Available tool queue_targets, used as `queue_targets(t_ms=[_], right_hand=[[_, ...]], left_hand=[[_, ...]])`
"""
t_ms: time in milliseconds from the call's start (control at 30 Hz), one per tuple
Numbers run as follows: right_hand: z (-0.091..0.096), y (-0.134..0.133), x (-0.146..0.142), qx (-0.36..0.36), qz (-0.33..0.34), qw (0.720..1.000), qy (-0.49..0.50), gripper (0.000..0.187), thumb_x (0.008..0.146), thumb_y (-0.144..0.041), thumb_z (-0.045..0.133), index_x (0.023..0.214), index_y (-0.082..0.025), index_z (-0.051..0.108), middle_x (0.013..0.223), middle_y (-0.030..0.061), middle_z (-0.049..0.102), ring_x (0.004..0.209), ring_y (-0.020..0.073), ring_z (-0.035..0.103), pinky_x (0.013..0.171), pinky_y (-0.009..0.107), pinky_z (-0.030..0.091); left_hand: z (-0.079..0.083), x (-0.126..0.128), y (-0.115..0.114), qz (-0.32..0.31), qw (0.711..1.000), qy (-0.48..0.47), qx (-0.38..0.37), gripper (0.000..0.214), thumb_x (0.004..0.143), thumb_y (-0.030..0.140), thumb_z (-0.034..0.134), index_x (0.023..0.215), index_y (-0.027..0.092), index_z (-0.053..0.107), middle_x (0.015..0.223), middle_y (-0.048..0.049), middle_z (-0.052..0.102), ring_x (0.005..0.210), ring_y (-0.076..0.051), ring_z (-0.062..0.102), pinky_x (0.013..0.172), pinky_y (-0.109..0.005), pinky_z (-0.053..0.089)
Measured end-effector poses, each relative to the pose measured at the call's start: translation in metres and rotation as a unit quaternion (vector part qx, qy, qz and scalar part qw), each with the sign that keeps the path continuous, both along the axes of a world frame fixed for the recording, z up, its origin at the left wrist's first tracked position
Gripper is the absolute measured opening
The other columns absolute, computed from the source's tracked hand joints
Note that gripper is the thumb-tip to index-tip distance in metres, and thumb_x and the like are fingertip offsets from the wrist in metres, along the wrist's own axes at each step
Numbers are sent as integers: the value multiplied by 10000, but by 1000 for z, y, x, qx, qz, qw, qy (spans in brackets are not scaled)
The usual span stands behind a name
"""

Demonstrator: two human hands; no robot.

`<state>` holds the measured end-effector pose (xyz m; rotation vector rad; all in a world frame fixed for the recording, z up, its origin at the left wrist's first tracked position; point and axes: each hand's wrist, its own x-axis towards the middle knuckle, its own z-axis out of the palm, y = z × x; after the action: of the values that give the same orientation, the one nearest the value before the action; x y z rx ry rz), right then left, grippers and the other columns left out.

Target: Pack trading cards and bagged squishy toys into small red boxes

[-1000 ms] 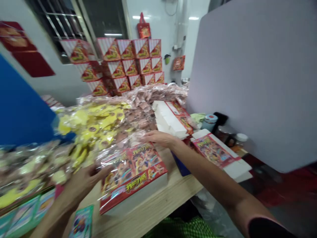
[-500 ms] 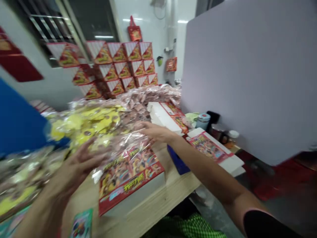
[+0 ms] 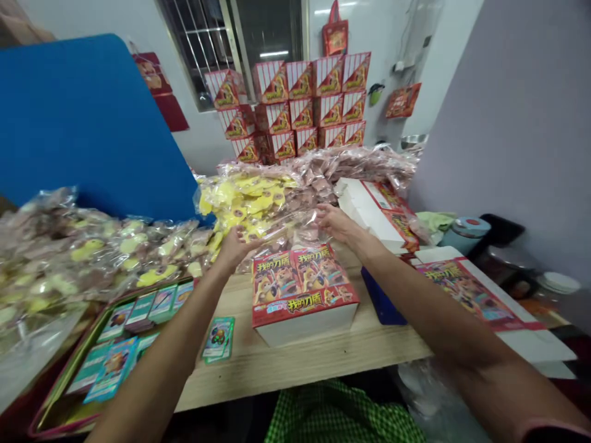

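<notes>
My left hand (image 3: pixel 234 251) and my right hand (image 3: pixel 339 224) reach out over the far side of a red printed box (image 3: pixel 302 280). Between them stretches a clear plastic film (image 3: pixel 290 229), its edge running from the left thumb to the right fingertips. My fingers are bent at the film's two ends; the exact grip is hard to see. The box lies on the wooden table (image 3: pixel 295 366), with cartoon figures on its top and a white front side. Just behind the film are yellow plush pieces in clear bags (image 3: pixel 249 200) and brown bagged pieces (image 3: pixel 302 200).
A tin (image 3: pixel 41 409) of trading cards stands at left, beside loose cards (image 3: pixel 218 338). A white carton (image 3: pixel 369 209), a blue tray (image 3: pixel 381 301) and an unfolded box (image 3: pixel 471 289) lie at right, near a light-blue cup (image 3: pixel 466 231). Stacked red boxes (image 3: pixel 300 114) stand behind.
The view has turned left, bringing the card tin into sight. Both hands and the clear film have moved away from the box's top toward the bagged pile, uncovering its print.
</notes>
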<state>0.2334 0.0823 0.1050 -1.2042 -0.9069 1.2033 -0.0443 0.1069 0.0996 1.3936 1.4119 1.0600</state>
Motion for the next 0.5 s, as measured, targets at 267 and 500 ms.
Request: queue_targets(t_ms=[267,500], right_hand=[[-27,-38,32,-106,31,990,-84,64,850,-138,700,908,-140,672,871,76,717,722,148,640,624,208,493],[-14,-86,32,-169,143,973,-72,278,950,-424,703,947,-147,729,985,116,741,831,185,687,727,279,568]], left_hand=[[-15,-25,-55,-124,984,12,-129,807,568,921,657,785,145,708,905,-148,749,890,-272,674,834,-383,510],[-15,-8,-54,-153,983,-3,-100,558,469,626,894,764,183,725,774,-47,730,712,-206,624,713,-335,482]])
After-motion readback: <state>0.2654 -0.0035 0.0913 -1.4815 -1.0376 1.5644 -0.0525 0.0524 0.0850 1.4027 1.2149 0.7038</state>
